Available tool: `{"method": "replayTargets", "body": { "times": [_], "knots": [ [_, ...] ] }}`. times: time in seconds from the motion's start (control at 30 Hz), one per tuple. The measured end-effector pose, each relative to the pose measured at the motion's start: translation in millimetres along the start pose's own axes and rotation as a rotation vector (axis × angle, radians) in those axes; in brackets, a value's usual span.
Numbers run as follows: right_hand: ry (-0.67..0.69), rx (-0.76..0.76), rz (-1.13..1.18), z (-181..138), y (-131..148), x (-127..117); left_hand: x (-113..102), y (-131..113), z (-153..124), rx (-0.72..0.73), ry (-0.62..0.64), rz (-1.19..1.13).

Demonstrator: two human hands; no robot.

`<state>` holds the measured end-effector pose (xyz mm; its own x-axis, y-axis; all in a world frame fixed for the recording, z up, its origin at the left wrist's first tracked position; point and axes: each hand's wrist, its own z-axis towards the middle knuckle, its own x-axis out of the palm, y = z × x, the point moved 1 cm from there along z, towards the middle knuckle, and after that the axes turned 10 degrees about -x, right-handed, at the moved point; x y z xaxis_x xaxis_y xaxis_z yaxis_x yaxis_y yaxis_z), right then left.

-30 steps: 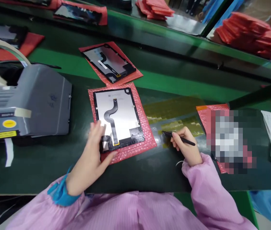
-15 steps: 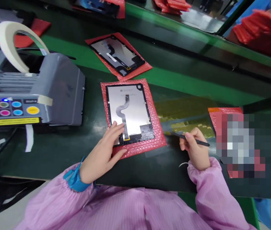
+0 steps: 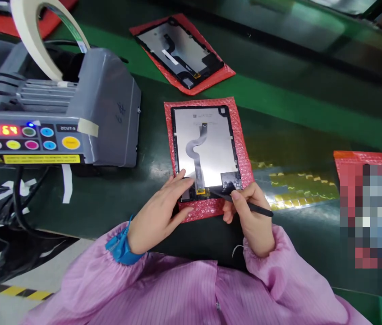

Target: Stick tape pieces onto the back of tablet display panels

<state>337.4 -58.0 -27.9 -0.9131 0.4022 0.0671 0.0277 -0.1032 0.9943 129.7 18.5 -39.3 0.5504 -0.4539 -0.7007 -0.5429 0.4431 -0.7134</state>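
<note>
A tablet display panel (image 3: 184, 135) lies back side up on a red bubble-wrap pouch (image 3: 246, 155). Down its silvery back runs a curved flex cable (image 3: 192, 149), ending in a yellow-edged connector. My left hand (image 3: 158, 214) rests with outstretched fingers on the panel's lower left corner, its thumb over the pouch. Between the thumb and fingers of my right hand (image 3: 253, 221) are slim black tweezers (image 3: 260, 210). Their tip is at the panel's lower edge, just right of the connector. Whether a piece of tape sits in the tip is too small to tell.
A grey tape dispenser (image 3: 114, 113) with a white tape roll (image 3: 30, 40) stands at the left. Another display panel (image 3: 194, 45) lies on a red pouch behind. Strips of amber tape (image 3: 299, 185) are on the bench at right, before a partly blurred red pouch (image 3: 363, 158).
My right hand has carried the tweezers left, from the amber tape strips to the panel's lower edge. My left hand stays on the panel's corner. The whole view has shifted.
</note>
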Motion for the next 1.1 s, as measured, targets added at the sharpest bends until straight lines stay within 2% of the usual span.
{"method": "replayTargets", "body": {
  "times": [0.2,1.1],
  "knots": [
    [-0.005,0.007,-0.069,-2.6,-0.1,7.4,1.1,1.7,-2.4,-0.051,-0.006,0.0],
    [0.009,-0.016,-0.152,-8.7,-8.5,5.3,1.8,0.1,-0.5,-0.009,-0.024,0.048]
  ]
}}
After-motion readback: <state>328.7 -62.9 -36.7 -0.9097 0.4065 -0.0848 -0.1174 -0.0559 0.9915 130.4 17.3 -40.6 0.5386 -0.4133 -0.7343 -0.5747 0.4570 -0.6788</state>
